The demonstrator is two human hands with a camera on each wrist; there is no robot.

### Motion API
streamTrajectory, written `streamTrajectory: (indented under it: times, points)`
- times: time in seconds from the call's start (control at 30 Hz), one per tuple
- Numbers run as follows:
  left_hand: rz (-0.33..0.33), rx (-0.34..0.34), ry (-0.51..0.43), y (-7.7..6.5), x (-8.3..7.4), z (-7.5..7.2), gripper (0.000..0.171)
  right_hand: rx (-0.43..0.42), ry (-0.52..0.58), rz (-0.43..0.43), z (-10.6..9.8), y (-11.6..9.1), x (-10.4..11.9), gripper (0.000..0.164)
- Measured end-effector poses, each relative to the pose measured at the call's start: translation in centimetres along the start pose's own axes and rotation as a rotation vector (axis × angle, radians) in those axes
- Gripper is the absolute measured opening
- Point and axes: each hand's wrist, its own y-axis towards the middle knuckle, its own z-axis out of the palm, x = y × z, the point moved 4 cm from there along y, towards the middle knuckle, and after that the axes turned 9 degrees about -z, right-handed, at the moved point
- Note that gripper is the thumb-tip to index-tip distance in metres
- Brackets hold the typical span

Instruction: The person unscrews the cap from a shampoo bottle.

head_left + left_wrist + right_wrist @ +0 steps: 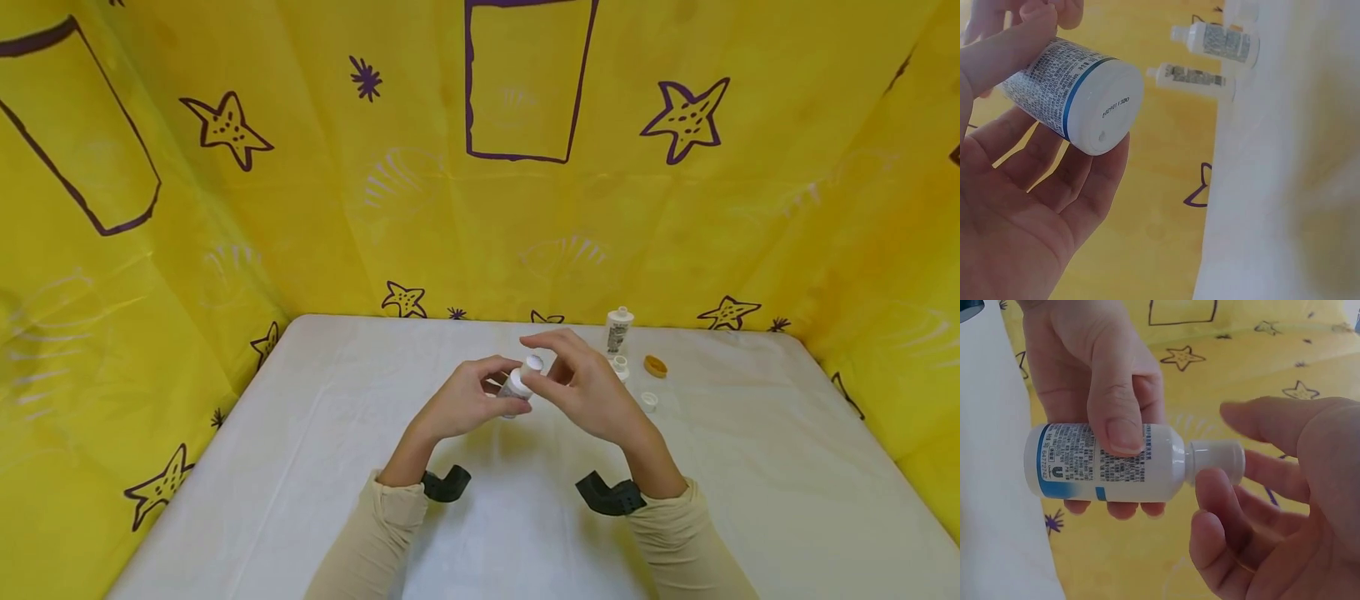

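Observation:
My left hand [474,396] grips a small white bottle [1122,465] with a printed label and a blue band, thumb across the label and fingers behind it. The bottle is tilted, its round base [1109,109] facing the left wrist camera. At its top is a white cap [1219,461], slim and cylindrical. My right hand [588,383] is at this cap, fingers bent around it and one fingertip [1212,481] against its side. Another finger of that hand arches above, apart from the cap.
Behind my right hand, a labelled white bottle [619,332] stands at the table's back edge, with another white bottle [1222,44] beside it. Right of them lie an orange-brown oval piece [656,366] and a small white ring-like piece [648,402]. Yellow curtains surround the white table [360,500].

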Motion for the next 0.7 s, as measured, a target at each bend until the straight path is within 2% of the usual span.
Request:
streamTrajectory:
  times: [0.37,0.53,0.7]
  points:
    - [0.002,0.012,0.009,0.1,-0.2,0.2,0.036,-0.038,-0.026,0.191,0.1,0.1,-0.9,0.033]
    - [-0.003,0.016,0.014,0.0,-0.3,0.2,0.038,-0.043,-0.031,0.190,0.2,0.1,-1.0,0.027]
    - [-0.013,-0.001,0.034,0.0,-0.2,0.1,0.038,-0.029,-0.036,0.108,0.2,0.0,-0.7,0.024]
